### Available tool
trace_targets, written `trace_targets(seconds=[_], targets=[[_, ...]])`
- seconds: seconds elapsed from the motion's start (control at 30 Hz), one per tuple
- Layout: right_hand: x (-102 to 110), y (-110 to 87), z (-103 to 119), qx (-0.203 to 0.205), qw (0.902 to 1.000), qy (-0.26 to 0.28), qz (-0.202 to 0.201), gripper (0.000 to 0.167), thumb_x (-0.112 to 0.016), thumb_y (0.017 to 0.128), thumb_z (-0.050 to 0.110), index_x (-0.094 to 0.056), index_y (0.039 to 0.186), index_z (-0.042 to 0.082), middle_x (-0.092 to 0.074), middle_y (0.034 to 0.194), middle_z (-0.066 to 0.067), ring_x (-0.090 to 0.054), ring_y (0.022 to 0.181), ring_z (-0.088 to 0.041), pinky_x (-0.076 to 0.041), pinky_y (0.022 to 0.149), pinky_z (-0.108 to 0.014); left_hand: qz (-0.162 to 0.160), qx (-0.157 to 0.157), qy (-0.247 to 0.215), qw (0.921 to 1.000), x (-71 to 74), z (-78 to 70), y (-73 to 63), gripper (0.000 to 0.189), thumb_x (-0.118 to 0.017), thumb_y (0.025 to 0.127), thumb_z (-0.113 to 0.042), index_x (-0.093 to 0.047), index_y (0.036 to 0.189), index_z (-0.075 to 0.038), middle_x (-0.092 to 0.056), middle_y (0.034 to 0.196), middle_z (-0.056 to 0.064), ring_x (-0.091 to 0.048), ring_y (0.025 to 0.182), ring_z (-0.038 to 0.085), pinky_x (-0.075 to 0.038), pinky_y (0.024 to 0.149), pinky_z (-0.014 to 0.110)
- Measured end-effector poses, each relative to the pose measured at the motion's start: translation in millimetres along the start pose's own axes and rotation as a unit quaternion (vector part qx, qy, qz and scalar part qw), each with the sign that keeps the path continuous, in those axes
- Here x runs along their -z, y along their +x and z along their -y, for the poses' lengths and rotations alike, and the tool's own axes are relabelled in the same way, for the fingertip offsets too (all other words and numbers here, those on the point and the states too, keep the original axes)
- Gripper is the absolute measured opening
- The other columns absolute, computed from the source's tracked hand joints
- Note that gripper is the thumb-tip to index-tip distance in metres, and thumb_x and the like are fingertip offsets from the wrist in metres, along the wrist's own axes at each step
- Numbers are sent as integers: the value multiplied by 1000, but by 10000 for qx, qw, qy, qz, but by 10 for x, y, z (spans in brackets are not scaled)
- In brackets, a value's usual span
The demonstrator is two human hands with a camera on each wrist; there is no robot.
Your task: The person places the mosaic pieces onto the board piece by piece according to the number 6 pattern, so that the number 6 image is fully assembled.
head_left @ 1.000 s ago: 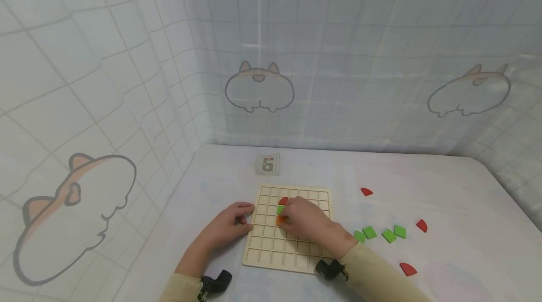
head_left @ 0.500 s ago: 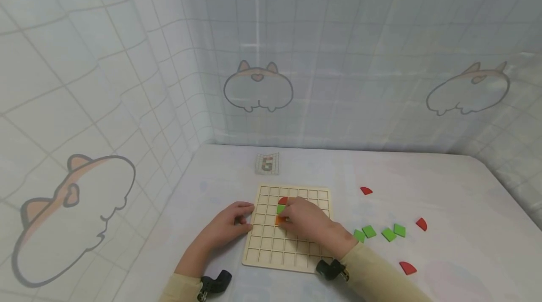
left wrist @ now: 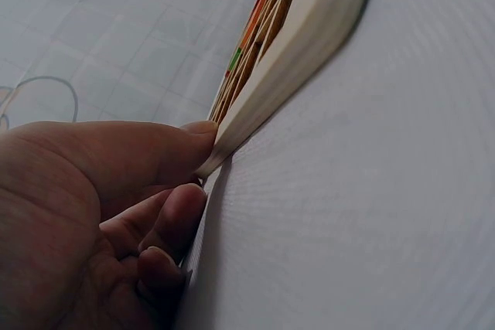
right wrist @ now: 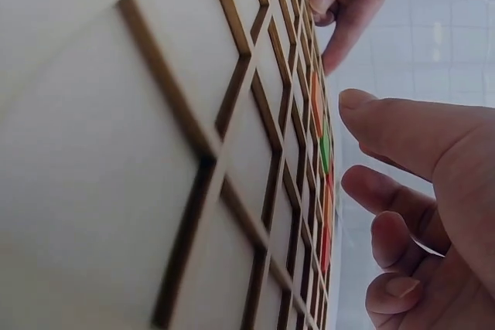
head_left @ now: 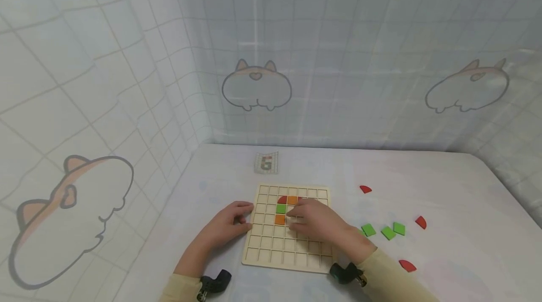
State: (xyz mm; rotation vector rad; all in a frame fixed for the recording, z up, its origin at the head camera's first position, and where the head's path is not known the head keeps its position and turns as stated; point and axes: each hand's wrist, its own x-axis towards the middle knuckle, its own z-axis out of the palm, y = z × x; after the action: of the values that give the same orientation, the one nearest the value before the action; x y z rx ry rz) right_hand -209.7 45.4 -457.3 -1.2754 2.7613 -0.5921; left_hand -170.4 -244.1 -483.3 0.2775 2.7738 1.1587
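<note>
A pale wooden grid board [head_left: 271,244] lies on the table. Set in its cells are an orange square tile [head_left: 280,219], a green square tile [head_left: 281,209], a red quarter-round tile [head_left: 282,200] and another orange tile [head_left: 292,200]; a further red piece is partly hidden by the right hand. My left hand [head_left: 230,223] rests at the board's left edge, thumb and fingers touching it; the left wrist view shows the thumb [left wrist: 155,148] against the rim. My right hand [head_left: 319,222] hovers close over the board, its thumb [right wrist: 410,125] and fingers apart with nothing between them.
Several green square tiles [head_left: 388,233] lie right of the board, with red quarter-round tiles [head_left: 421,222] around them. A small pattern card [head_left: 266,163] showing a coloured figure lies behind the board. A white patterned curtain [head_left: 338,81] rises behind the table.
My right hand has let go of the orange square tile and drawn slightly right, uncovering it and the upper orange tile. My left hand has stayed at the board's edge.
</note>
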Motion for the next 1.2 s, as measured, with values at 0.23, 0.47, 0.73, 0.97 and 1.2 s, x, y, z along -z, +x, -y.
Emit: trace_targets(seconds=[0.23, 0.47, 0.73, 0.97, 1.2], targets=[[62, -176, -82, -276, 9994, 174, -87, 27, -74, 90, 24, -76, 114, 13, -69, 106, 4, -60, 99, -12, -49, 88, -34, -18, 94, -6, 10000, 2, -2, 10, 53, -78, 85, -17, -62, 135, -7, -55, 129, -1, -51, 89, 12, -41, 78, 33], [143, -376, -198, -868, 9958, 272, -139, 29, -75, 89, 26, -75, 116, 14, -67, 106, 4, -59, 99, -13, -49, 86, -36, -5, 46, -30, 10000, 13, 0, 14, 54, -78, 85, -17, -61, 135, -6, -55, 130, 0, -52, 89, 12, -41, 77, 32], [198, -637, -321, -1212, 9911, 380, -395, 32, -79, 85, 25, -75, 115, 14, -65, 106, 7, -59, 100, -13, -49, 87, -38, 36, -52, -29, 10000, 9, 14, 11, 54, -78, 86, -18, -61, 135, -4, -55, 131, 2, -52, 89, 12, -42, 77, 31], [225, -793, -402, -1610, 9849, 378, -519, 35, -83, 80, 25, -76, 113, 15, -66, 108, 8, -60, 104, -15, -48, 91, -41, 20, -39, 25, 10000, 8, 6, 4, 54, -77, 86, -18, -61, 135, -4, -55, 130, 0, -52, 88, 11, -42, 77, 30], [238, -982, -488, -1962, 9790, 258, -489, 35, -83, 80, 27, -76, 113, 18, -65, 109, 10, -59, 107, -16, -48, 93, -41, 48, -57, -20, 10000, 13, 3, 12, 54, -78, 85, -18, -61, 134, -3, -55, 130, 2, -52, 88, 12, -42, 78, 32]])
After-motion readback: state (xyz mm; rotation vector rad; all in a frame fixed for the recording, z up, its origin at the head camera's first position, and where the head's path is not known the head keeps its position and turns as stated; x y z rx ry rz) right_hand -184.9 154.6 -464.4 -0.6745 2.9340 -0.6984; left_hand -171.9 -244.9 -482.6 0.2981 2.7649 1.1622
